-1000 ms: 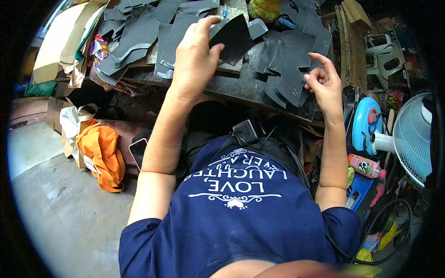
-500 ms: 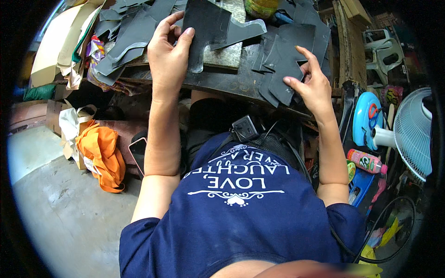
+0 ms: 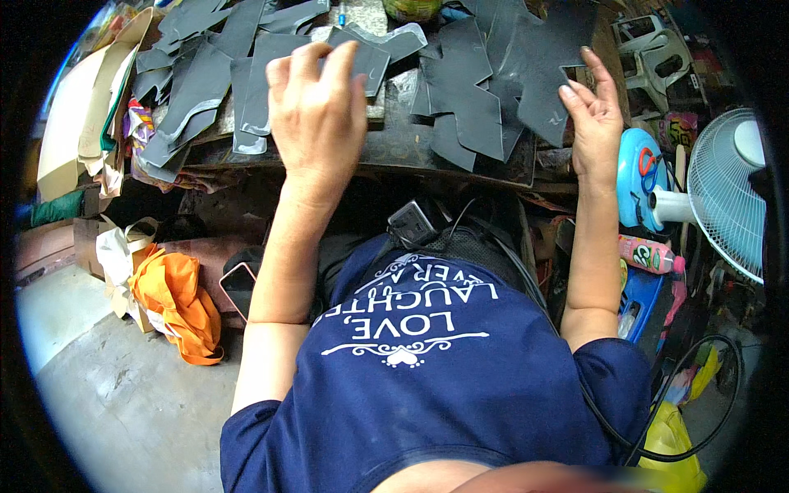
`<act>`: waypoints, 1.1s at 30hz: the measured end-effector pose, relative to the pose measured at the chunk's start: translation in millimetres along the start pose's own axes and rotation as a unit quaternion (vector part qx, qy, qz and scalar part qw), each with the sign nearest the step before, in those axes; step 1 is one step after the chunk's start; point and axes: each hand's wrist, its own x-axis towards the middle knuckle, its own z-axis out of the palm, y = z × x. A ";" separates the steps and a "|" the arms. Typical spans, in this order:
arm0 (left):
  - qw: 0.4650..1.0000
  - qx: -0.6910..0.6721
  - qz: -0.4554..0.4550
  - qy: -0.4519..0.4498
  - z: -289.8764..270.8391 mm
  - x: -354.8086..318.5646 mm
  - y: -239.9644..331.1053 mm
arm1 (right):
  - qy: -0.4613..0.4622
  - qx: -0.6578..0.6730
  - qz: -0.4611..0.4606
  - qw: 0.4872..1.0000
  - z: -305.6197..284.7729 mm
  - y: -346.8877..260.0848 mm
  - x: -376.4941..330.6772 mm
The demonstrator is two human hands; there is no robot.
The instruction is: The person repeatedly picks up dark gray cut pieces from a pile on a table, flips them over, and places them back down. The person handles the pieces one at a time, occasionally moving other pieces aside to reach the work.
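Dark grey flat cut pieces (image 3: 464, 82) of sheet material, irregular in outline, overlap across the dark worktable (image 3: 378, 148). My right hand (image 3: 598, 123) grips the edge of one large dark grey cut piece (image 3: 542, 99) between thumb and fingers, at the right of the table. A faint light mark shows near its lower corner. My left hand (image 3: 319, 123) is raised in front of the left-hand pieces, back toward me, with fingers bent and apart and nothing seen in them. Beside it, a dark grey piece (image 3: 253, 107) lies flat, partly hidden by the hand.
A pale board (image 3: 376, 111) lies beneath some pieces, near a round greenish container (image 3: 413, 8). To the right are a fan (image 3: 727, 193), a pink bottle (image 3: 652, 255) and a plastic chair (image 3: 657, 57). An orange bag (image 3: 174, 300) and a phone (image 3: 240, 283) are lower left.
My left hand has let go of its cut piece, which now lies on the table at the left. My right hand has moved up and right, carrying a large piece away from the pile.
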 end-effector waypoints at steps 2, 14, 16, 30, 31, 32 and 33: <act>0.993 -0.105 0.039 -0.041 1.7 -0.7 17.6 | 0.026 0.013 -0.010 1.000 -10.0 -2.0 3.1; 0.935 -0.179 0.128 -0.280 25.3 -2.6 77.1 | 0.087 -0.008 -0.053 0.995 -20.9 -10.1 -4.4; 0.937 -0.161 0.141 -0.276 25.7 -2.9 79.1 | 0.098 0.006 -0.028 0.995 -23.0 -9.5 -2.2; 0.947 -0.297 -0.117 0.026 9.3 18.0 24.8 | 0.124 -0.001 -0.035 0.992 -36.9 -2.4 -7.9; 0.950 -0.288 -0.118 0.030 9.7 16.9 23.6 | 0.121 0.007 -0.026 0.992 -36.2 -1.6 -8.9; 0.951 -0.286 -0.114 0.037 10.2 15.3 23.4 | 0.121 0.005 -0.028 0.992 -35.1 -1.2 -9.8; 0.952 -0.282 -0.109 0.045 10.5 14.1 23.5 | 0.122 0.003 -0.033 0.992 -33.9 -1.0 -10.6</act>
